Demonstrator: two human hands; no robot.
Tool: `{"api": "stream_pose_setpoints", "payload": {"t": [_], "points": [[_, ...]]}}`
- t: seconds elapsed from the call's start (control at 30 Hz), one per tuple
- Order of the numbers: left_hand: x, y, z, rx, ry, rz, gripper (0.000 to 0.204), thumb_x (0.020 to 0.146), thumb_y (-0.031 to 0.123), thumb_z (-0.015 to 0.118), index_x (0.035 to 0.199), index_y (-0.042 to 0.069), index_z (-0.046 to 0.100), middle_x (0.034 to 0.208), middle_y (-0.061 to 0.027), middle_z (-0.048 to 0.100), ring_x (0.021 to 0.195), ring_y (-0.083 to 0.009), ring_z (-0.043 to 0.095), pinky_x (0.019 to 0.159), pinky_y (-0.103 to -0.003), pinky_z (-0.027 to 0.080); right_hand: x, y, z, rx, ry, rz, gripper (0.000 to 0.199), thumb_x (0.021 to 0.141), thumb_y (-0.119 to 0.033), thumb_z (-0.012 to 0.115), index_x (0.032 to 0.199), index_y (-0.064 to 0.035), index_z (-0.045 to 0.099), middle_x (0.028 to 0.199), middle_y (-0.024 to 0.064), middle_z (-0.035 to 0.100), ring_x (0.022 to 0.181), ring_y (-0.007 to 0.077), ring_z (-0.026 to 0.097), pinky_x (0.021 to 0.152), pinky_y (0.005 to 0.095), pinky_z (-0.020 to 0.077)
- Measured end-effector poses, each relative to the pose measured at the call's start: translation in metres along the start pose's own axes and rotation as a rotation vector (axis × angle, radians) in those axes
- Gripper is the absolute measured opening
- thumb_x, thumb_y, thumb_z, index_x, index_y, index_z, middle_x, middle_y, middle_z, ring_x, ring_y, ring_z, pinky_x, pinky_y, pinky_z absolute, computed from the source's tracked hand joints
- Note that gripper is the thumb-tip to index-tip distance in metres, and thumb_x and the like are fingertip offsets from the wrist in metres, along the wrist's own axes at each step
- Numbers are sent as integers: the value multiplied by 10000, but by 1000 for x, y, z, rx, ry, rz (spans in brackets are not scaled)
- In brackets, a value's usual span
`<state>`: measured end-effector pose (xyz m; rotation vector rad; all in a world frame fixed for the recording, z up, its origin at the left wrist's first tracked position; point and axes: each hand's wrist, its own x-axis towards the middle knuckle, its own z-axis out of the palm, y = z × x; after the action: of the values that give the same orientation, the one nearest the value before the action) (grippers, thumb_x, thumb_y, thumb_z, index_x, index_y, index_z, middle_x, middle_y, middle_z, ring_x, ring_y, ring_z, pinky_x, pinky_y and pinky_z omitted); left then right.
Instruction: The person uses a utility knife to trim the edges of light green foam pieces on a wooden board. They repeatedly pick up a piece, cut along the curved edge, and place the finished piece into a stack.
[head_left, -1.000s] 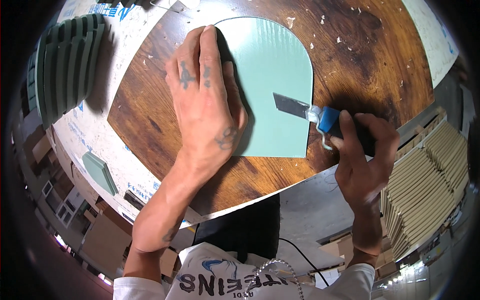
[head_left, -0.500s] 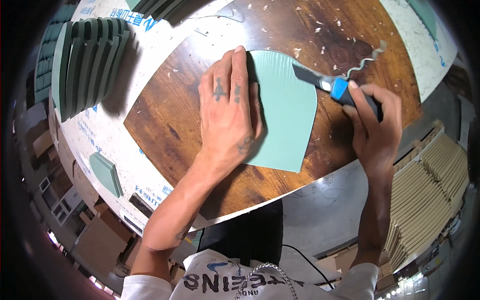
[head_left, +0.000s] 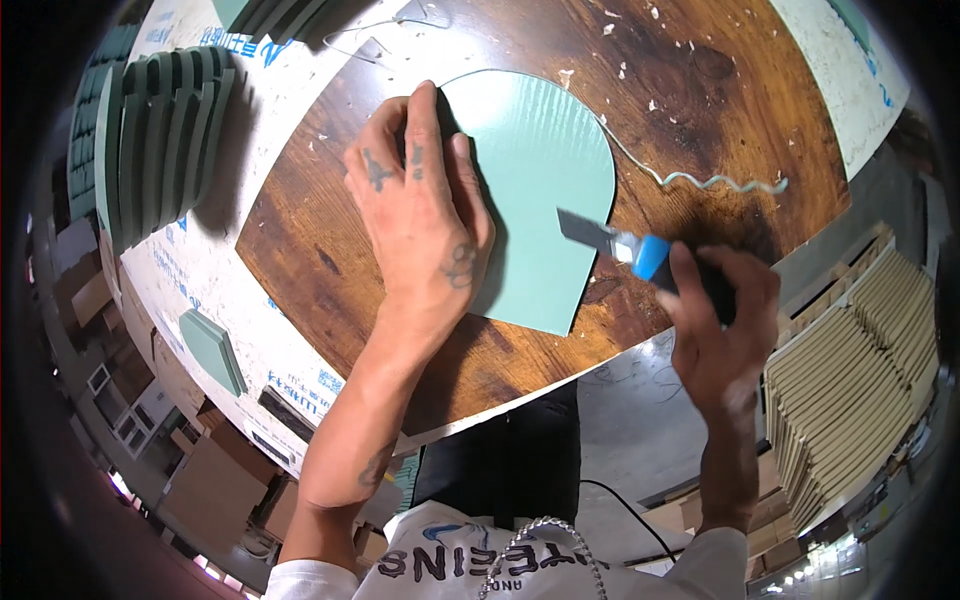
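A pale green panel (head_left: 545,170) with a rounded far end and a straight near edge lies on the brown wood-grain board. My left hand (head_left: 420,200) bears down along its left side, with bent fingers gripping that edge. My right hand (head_left: 725,310) is closed round a utility knife (head_left: 652,260) with a dark blade and a blue and black handle. The blade points left over the panel's right edge; whether it touches cannot be told. A thin wavy trimmed strip (head_left: 715,182) runs from the panel's curved right edge out over the board.
Several thick green curved pieces (head_left: 160,140) stand stacked at far left. A smaller green piece (head_left: 212,350) lies at the left edge beside a dark bar (head_left: 286,412). Shavings dot the wood-grain board (head_left: 740,120). Stacked tan sheets (head_left: 850,370) stand lower right.
The knife has moved down and left, away from the curved edge. My left hand and the panel have shifted left and slightly farther away. The wavy strip now lies stretched out to the right.
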<state>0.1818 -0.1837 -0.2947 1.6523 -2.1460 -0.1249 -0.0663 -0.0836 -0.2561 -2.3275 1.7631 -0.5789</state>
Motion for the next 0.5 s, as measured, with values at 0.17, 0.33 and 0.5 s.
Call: {"api": "stream_pose_setpoints", "payload": {"t": [0.17,0.33,0.5], "points": [[1,-2,-1,62,-14,15,404,1040,187,496,1420,51,516,1178,-250,551,1101,-341,534,950,-539,495,35,34,15,54,89,-85,485,774,-161,823,1239,-220,695,1100,43,594,960,278,586,738,404,541],[2,0,-2,12,-9,43,431,955,85,583,1367,-12,502,1205,-234,523,1096,-355,492,932,-506,420,79,55,10,6,46,-171,489,811,-113,786,1257,-275,672,1041,40,620,941,264,600,714,369,544],[10,-7,1,-128,-47,166,402,949,158,589,1308,-21,566,1193,-228,557,1090,-354,535,964,-479,427,62,48,-2,188,-45,-78,495,765,10,762,1237,-134,716,1085,106,612,966,297,602,800,397,525]]}}
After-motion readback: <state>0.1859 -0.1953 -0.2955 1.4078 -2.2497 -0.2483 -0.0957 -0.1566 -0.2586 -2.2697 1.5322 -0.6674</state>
